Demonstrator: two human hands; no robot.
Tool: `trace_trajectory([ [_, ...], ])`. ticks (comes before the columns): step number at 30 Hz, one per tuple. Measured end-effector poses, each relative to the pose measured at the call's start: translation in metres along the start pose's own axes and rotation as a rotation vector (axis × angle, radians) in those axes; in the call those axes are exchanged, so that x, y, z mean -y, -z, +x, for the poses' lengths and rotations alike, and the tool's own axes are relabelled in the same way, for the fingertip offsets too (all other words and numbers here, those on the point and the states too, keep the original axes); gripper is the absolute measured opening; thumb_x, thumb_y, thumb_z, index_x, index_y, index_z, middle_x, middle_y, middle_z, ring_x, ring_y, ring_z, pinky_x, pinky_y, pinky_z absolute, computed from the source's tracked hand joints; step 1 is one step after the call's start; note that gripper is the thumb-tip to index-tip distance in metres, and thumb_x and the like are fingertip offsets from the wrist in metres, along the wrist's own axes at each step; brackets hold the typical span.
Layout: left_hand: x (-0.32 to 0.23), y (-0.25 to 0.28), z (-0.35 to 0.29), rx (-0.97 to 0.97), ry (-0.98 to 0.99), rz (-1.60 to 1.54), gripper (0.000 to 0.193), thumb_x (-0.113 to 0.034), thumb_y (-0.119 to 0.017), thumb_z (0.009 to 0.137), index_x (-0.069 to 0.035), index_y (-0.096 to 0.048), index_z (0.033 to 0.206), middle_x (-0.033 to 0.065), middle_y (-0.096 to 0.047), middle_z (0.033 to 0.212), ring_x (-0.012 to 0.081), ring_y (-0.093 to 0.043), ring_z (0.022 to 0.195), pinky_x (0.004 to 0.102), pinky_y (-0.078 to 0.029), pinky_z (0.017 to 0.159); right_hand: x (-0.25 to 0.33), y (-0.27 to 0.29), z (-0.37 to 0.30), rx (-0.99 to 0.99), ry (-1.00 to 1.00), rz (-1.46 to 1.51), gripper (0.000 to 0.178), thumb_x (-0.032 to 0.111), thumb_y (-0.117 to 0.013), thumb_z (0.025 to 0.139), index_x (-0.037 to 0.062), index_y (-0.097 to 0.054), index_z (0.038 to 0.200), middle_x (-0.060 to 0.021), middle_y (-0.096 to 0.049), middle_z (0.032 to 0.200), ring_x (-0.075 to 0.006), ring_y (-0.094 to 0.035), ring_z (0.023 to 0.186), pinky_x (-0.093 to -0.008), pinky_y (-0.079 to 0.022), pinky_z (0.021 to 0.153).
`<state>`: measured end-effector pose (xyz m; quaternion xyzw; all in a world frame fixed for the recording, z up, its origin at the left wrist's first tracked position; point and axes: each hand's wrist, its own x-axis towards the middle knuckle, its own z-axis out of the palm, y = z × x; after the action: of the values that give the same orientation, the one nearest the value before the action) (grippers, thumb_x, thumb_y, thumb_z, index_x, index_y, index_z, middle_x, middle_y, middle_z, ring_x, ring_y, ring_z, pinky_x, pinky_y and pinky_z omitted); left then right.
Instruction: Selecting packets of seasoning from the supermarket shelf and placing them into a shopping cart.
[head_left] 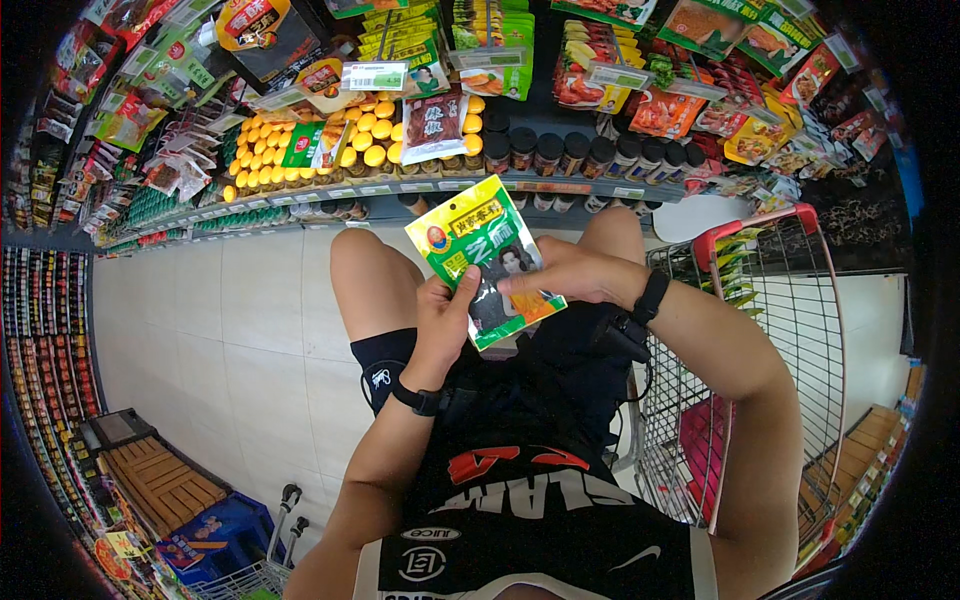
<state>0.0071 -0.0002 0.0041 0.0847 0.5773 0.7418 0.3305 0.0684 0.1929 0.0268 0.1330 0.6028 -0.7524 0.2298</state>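
Above my lap, a flat yellow-and-green seasoning packet (462, 222) is tilted to the left, its printed front facing up. My left hand (444, 310) pinches the lower left edge, thumb on the front and fingers behind. From the other side my right hand (585, 273) grips the right edge, its thumb lying across the dark printed area. The fingers under the packet are mostly hidden. Just beyond the packet runs the low shelf edge (380, 189), with a dark red packet (434, 128) lying on the yellow-capped jars (375, 128).
Dark-lidded jars (548, 153) line the shelf, below hanging seasoning packets (495, 50). Close on my right stands a wire shopping cart (790, 300) with a red-cornered rim. Another cart (245, 580) and a wooden-slatted stand (165, 480) are at the lower left. Pale tiles (220, 330) cover the floor.
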Motion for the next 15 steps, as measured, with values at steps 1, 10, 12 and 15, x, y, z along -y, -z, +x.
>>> trace_trajectory([
  [1,-0.001,0.000,0.001,-0.023,0.015,-0.021,0.021,-0.017,-0.060,0.094,0.002,-0.066,0.102,0.0058,-0.068,0.095,0.0085,-0.062,0.081,0.0238,-0.050,0.073,0.000,0.000,-0.001,0.101,-0.014,-0.002,0.036,0.015,-0.071,0.086,0.0025,-0.059,0.118,-0.0049,-0.064,0.110,-0.0103,-0.058,0.100,-0.0255,-0.048,0.085],
  [10,-0.006,0.011,0.002,0.206,0.369,-0.054,0.025,-0.026,-0.058,0.095,-0.001,-0.064,0.094,0.0055,-0.067,0.082,0.0125,-0.064,0.068,0.0267,-0.052,0.054,0.012,0.004,-0.002,-0.090,-0.229,0.234,0.030,0.026,-0.068,0.088,0.0060,-0.059,0.109,-0.0060,-0.065,0.101,-0.0138,-0.065,0.085,-0.0259,-0.055,0.065],
  [12,-0.004,0.008,0.001,0.127,0.311,-0.127,0.023,-0.025,-0.062,0.093,-0.003,-0.066,0.087,0.0042,-0.066,0.075,0.0092,-0.059,0.059,0.0222,-0.045,0.050,0.017,0.002,-0.004,-0.098,-0.257,0.291,0.029,0.027,-0.067,0.089,0.0066,-0.059,0.108,-0.0057,-0.065,0.099,-0.0138,-0.066,0.083,-0.0250,-0.056,0.062],
  [15,-0.006,0.005,-0.002,0.100,0.253,-0.151,0.021,-0.023,-0.063,0.092,-0.003,-0.066,0.088,0.0041,-0.066,0.076,0.0085,-0.058,0.059,0.0215,-0.043,0.049,0.018,-0.001,-0.009,-0.085,-0.297,0.270,0.036,0.027,-0.068,0.088,0.0073,-0.055,0.115,-0.0044,-0.065,0.098,-0.0129,-0.064,0.087,-0.0261,-0.054,0.069],
])
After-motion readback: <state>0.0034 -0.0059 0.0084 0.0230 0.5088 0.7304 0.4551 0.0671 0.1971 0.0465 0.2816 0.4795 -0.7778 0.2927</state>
